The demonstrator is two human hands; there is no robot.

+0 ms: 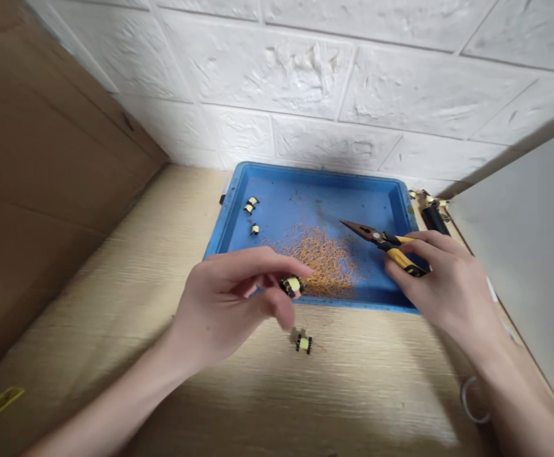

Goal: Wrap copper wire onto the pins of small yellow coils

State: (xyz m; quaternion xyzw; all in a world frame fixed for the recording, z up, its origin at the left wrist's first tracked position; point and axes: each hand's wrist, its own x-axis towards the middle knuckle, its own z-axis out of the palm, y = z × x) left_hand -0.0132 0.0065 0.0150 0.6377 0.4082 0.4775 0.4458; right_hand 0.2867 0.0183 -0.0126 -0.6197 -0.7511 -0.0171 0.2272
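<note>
Between the thumb and fingers of my left hand (238, 298) is a small transformer coil (292, 285), black at its ends with a pale yellow wrap. My right hand (448, 285) grips long-nose pliers (376, 238) by their yellow and black handles, jaws pointing left over a blue tray (319, 171). A heap of short copper-coloured wire bits (327, 263) lies in the tray's near half. On the table just below the left hand rests another transformer coil (304, 344). A few more coils (255, 229) sit in the tray's left part.
A white brick-pattern wall (277, 76) stands behind the tray. Cardboard (58, 158) rises at the left, a pale panel (534, 241) at the right. More coils (429, 198) and a black cylinder (435, 219) are beside the tray's right edge. A clear ring (474, 400) lies near the right forearm.
</note>
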